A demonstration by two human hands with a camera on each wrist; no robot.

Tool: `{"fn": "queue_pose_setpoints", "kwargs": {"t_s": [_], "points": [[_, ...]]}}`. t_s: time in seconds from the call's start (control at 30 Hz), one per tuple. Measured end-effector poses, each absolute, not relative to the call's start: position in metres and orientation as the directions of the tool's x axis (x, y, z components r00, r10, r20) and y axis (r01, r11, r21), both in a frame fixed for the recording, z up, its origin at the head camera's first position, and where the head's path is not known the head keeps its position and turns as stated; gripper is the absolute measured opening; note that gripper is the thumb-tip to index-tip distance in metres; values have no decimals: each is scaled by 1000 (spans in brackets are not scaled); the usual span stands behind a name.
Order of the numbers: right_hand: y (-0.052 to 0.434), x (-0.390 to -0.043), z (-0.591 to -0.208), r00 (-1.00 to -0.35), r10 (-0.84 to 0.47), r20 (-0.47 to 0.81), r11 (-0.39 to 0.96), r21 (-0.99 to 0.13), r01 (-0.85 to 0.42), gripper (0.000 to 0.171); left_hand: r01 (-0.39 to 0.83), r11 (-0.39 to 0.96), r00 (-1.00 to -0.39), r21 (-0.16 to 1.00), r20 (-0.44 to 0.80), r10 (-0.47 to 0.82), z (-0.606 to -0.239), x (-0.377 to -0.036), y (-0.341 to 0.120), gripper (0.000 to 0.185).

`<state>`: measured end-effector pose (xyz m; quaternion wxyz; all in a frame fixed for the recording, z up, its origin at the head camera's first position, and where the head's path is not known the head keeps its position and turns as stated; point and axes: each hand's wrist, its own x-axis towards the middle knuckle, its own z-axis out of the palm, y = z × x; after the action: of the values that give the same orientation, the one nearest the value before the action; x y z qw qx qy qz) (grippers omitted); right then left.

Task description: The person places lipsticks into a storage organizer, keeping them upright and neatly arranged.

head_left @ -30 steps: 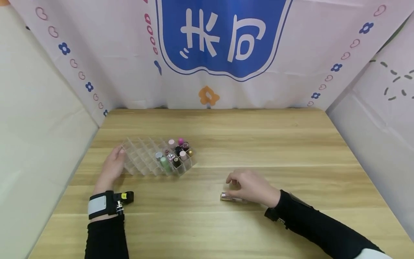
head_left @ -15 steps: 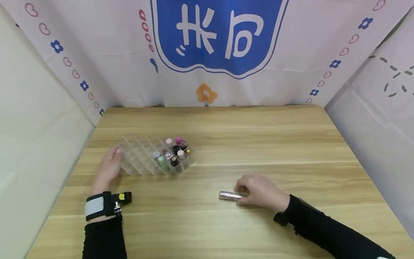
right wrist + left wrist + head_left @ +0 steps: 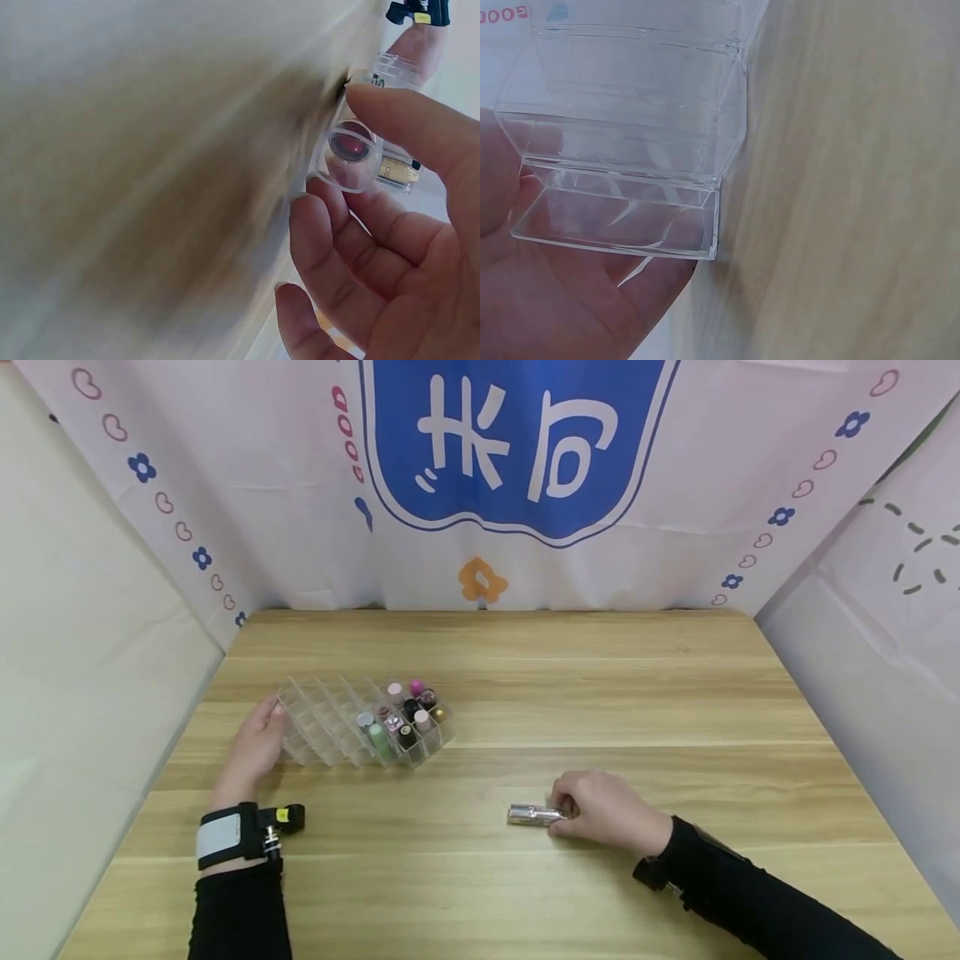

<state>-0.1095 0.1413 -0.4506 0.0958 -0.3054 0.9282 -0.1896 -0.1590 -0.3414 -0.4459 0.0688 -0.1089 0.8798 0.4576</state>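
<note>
A clear plastic grid organizer (image 3: 330,731) stands on the wooden table (image 3: 600,693), with several lipsticks (image 3: 408,714) upright in its right-hand cells. My left hand (image 3: 264,731) rests with relaxed fingers against the organizer's left end; in the left wrist view the palm (image 3: 555,300) touches the clear organizer wall (image 3: 630,142). A silver lipstick tube (image 3: 531,815) lies on its side nearer to me. My right hand (image 3: 561,810) pinches the tube's right end. In the right wrist view the thumb and fingers (image 3: 337,240) curl round the tube's clear end (image 3: 351,154).
A printed cloth backdrop (image 3: 517,452) hangs behind the table's far edge, and pale side walls (image 3: 82,635) close in left and right. A small black camera (image 3: 281,818) sits on my left wrist strap. Bare wood (image 3: 675,693) lies right of the organizer.
My right hand slid a little to the right along the silver tube and closed its fingers on the tube's right end. The left hand and organizer stayed put.
</note>
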Motion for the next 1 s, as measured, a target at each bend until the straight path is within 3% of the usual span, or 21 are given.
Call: {"fn": "queue_pose_setpoints", "kwargs": {"t_s": [0.5, 1.0], "points": [[134, -121, -428, -798, -602, -17, 724, -432, -537, 12, -218, 590, -976, 777, -181, -123, -447, -161, -342, 62], [112, -128, -411, -828, -559, 51, 745, -407, -528, 16, -239, 585, -971, 775, -196, -137, -449, -159, -344, 62]]}}
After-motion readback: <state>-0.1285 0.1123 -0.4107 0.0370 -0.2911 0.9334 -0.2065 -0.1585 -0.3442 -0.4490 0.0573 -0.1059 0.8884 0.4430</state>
